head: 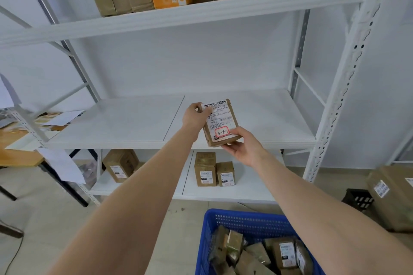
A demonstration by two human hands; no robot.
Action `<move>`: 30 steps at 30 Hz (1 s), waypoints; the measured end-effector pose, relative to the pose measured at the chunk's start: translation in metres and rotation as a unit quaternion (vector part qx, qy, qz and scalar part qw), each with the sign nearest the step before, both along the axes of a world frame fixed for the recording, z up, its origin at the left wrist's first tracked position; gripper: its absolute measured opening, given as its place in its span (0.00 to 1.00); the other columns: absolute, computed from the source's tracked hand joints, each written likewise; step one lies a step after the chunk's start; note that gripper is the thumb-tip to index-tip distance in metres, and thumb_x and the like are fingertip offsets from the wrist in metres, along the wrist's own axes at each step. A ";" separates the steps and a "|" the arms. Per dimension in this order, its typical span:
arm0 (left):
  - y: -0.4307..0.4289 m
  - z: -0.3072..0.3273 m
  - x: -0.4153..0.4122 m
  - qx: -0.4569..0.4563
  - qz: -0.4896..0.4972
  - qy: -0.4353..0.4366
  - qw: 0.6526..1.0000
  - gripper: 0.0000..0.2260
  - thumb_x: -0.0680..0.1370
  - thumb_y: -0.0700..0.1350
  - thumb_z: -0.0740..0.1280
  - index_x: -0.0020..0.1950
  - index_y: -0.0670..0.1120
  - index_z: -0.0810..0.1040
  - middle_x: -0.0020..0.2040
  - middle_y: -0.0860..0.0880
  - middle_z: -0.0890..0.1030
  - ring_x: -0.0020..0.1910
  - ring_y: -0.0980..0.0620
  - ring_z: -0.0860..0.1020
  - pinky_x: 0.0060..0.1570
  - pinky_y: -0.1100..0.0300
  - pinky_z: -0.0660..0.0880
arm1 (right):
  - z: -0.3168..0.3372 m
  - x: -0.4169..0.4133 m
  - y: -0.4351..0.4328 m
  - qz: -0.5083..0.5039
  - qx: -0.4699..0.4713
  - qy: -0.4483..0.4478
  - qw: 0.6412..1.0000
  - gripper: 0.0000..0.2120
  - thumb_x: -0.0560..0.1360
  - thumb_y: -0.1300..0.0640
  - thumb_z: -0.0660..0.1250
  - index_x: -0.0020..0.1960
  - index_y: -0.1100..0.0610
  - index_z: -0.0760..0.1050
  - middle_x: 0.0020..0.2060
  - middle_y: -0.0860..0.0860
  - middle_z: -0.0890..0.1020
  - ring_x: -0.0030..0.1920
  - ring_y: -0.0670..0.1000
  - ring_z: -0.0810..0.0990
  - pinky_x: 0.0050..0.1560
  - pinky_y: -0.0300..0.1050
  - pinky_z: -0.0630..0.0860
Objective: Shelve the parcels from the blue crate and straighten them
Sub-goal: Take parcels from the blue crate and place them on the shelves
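fingers (228, 146) of both hands curl round one small brown cardboard parcel with a white label (220, 121): the left hand (194, 116) pinches its top corner, the right hand (242, 146) cups its bottom, held at the front of the white metal middle shelf (134, 123). placing looks in hand; next it likely needs standing upright, label outward.
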State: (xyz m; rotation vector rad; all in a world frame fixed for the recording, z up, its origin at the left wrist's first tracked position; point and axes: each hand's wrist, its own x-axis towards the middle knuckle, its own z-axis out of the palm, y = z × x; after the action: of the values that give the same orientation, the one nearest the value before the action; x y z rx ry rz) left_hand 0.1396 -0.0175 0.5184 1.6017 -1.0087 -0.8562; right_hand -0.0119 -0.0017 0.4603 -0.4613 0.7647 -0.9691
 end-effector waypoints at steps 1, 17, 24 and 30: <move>-0.001 0.000 -0.001 -0.001 -0.003 -0.009 1.000 0.18 0.77 0.45 0.68 0.66 0.45 0.71 0.55 0.42 0.80 0.52 0.44 0.81 0.55 0.47 0.78 | 0.000 -0.001 0.000 0.001 -0.001 0.002 1.000 0.10 0.75 0.66 0.66 0.56 0.63 0.74 0.52 0.63 0.82 0.53 0.59 0.82 0.55 0.51 0.80; 0.000 -0.025 -0.007 0.054 -0.016 -0.048 0.997 0.15 0.79 0.43 0.65 0.65 0.47 0.72 0.55 0.42 0.81 0.51 0.43 0.81 0.49 0.46 0.80 | -0.027 -0.014 -0.014 0.021 -0.031 0.168 0.985 0.10 0.74 0.66 0.68 0.56 0.63 0.75 0.51 0.60 0.82 0.52 0.58 0.82 0.54 0.50 0.81; 0.009 -0.074 0.024 0.096 0.013 -0.051 0.994 0.15 0.79 0.39 0.64 0.65 0.46 0.74 0.56 0.42 0.80 0.50 0.43 0.82 0.43 0.49 0.81 | -0.066 0.017 -0.018 0.087 -0.024 0.228 0.969 0.14 0.73 0.68 0.67 0.59 0.62 0.75 0.49 0.58 0.83 0.46 0.55 0.84 0.38 0.43 0.80; 0.013 -0.123 0.084 0.133 0.008 -0.021 0.991 0.15 0.79 0.36 0.64 0.65 0.45 0.75 0.57 0.42 0.79 0.52 0.43 0.81 0.44 0.52 0.81 | -0.118 0.077 -0.016 0.096 0.002 0.232 0.968 0.15 0.74 0.71 0.65 0.58 0.59 0.75 0.53 0.58 0.82 0.52 0.56 0.82 0.46 0.47 0.81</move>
State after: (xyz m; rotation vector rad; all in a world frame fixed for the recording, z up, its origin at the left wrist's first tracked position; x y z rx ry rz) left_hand 0.2235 -0.0048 0.3959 1.8565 -0.9399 -0.9815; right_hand 0.0647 -0.0173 0.3423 -0.7605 1.1193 -0.6822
